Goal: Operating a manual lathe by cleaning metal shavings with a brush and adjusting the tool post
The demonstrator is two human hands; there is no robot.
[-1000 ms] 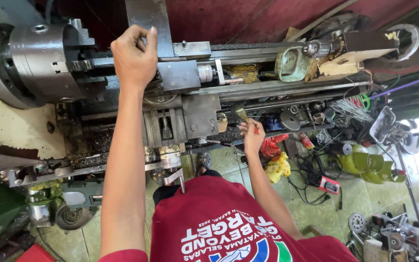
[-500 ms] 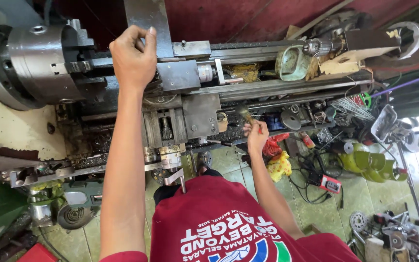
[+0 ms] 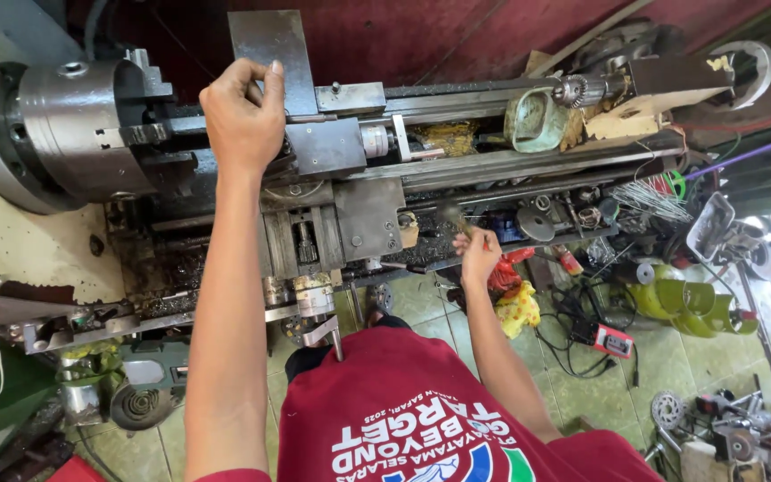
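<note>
left hand — fisted on steel lathe | right hand — pinching blurred tool

Machine workshop. Evidence: a metal lathe spans the upper frame, its large steel chuck at upper left. Oily swarf lies on the bed. Loose gears and parts, tangled cables and green canisters litter the tiled floor at right.
</note>
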